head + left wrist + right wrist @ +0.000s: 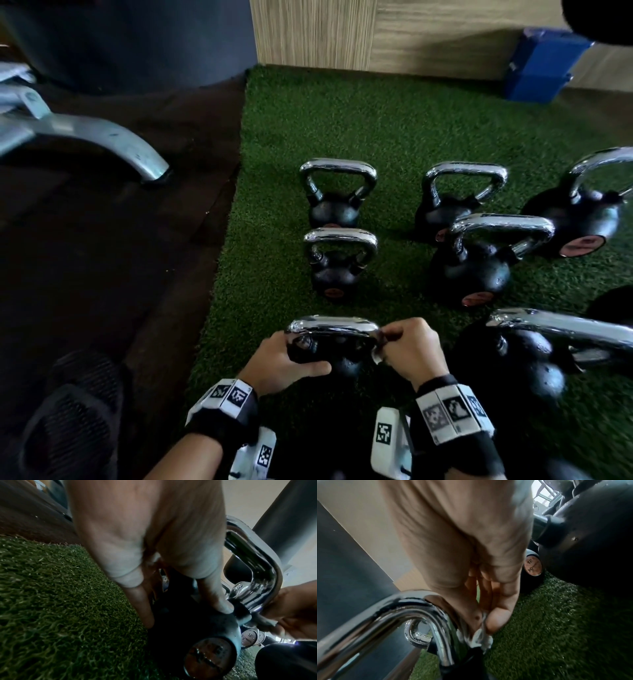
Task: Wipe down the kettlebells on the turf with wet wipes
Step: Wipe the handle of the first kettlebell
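Observation:
The nearest small black kettlebell (346, 368) with a chrome handle (334, 325) stands on the green turf (308, 120) just in front of me. My left hand (301, 356) grips its body from the left, thumb across the front; the left wrist view shows the fingers (142, 608) curled on the black ball (197, 626). My right hand (407, 346) pinches a crumpled white wet wipe (376, 356) against the handle's right leg. In the right wrist view the wipe (481, 638) sits between thumb and fingers beside the chrome bend (393, 615).
Several more kettlebells stand on the turf: two small ones (337, 274) straight ahead, larger ones (472, 270) to the right, a big one (513, 363) close at my right. Dark rubber floor (102, 240), a grey machine foot (102, 137) and my shoe (68, 411) lie left. A blue box (541, 65) stands far right.

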